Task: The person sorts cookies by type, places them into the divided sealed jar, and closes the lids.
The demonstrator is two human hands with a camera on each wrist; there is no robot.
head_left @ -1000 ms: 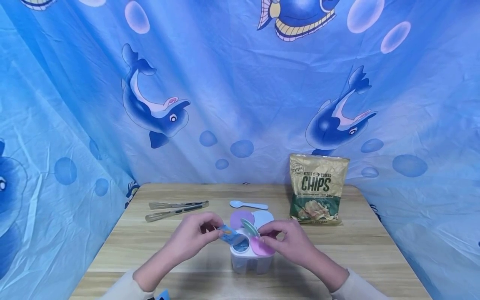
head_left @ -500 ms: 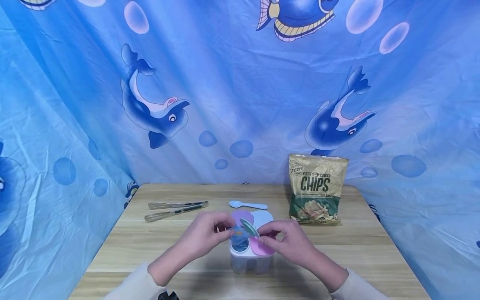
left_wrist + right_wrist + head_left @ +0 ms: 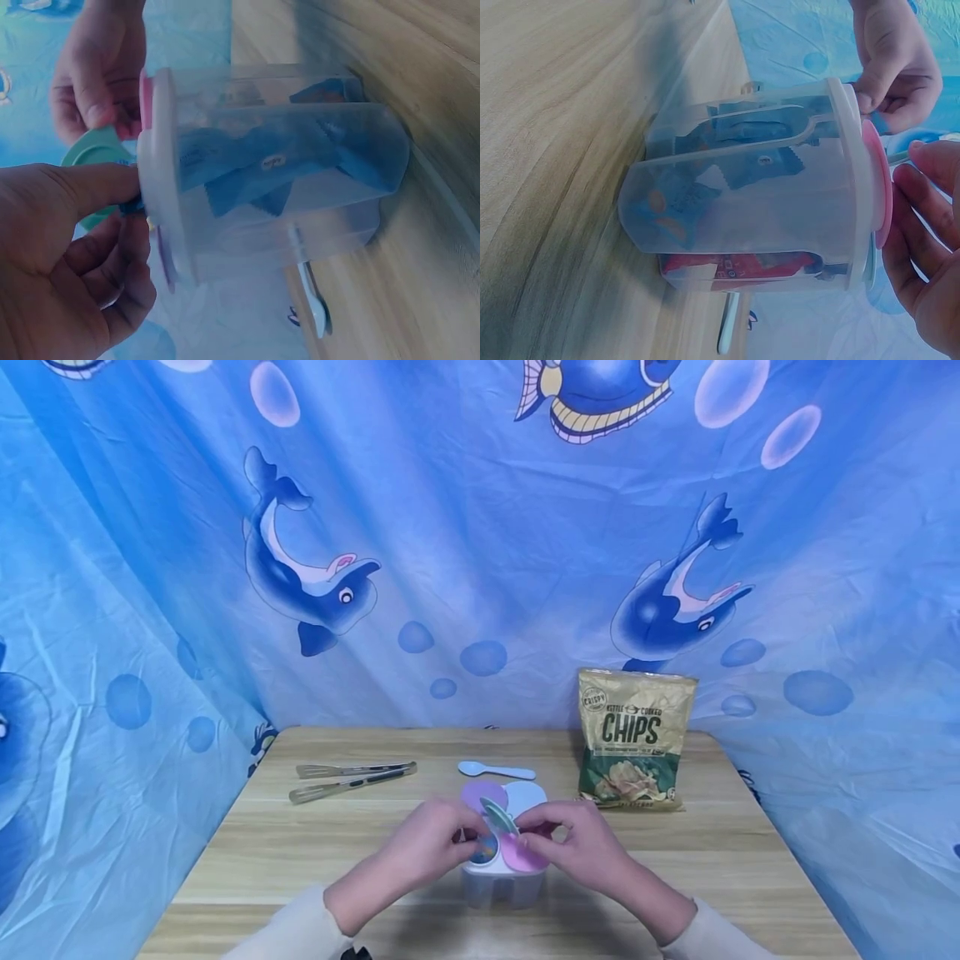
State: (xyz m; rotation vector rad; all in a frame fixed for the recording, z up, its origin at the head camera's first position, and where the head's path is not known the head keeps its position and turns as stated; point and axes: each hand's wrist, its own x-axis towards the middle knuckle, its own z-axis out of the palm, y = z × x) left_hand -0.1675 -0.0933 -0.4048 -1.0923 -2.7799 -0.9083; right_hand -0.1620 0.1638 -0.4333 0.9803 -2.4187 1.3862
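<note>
A clear plastic container (image 3: 504, 892) with a white top stands upright on the table, divided into compartments. Its round lids are coloured: a pink lid (image 3: 525, 853), a purple one and a pale blue one lie down, while the green lid (image 3: 498, 816) is flipped up. My right hand (image 3: 573, 839) holds the green lid by its edge. At the uncovered round opening, my left hand (image 3: 427, 843) pinches a small blue snack packet (image 3: 130, 205), mostly hidden by the thumb and fingers. Other blue packets (image 3: 262, 161) show through the container wall, and a red packet (image 3: 742, 266) sits in another compartment.
Behind the container lies a white plastic spoon (image 3: 497, 770). Metal tongs (image 3: 352, 779) lie at the back left. A bag of chips (image 3: 635, 739) stands at the back right. A blue patterned cloth (image 3: 480, 568) hangs behind the wooden table (image 3: 247, 877).
My left hand has moved right and slightly down, bringing the blue packet from beside the container into the round opening. The right hand keeps holding the green lid up.
</note>
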